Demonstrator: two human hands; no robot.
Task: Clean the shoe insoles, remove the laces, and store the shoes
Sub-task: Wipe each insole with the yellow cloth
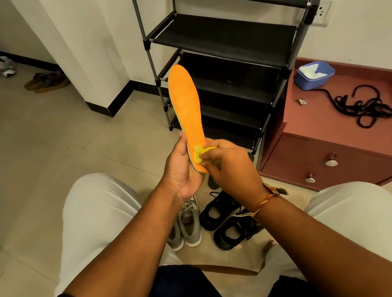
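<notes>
One wide-angle camera sat on the person's head, looking forward and steeply down. It was close to the left hand [182,171] and right hand [232,167] at mid-frame, and faced the shoe rack [221,41] against the wall [95,14].

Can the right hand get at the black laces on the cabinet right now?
Likely yes: the tangled black laces lie uncovered on the reddish-brown cabinet, though the right hand pinches a yellow cloth.

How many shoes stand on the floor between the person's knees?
4: two grey shoes below the left hand, two black shoes right of them. The right forearm may hide others.
</notes>
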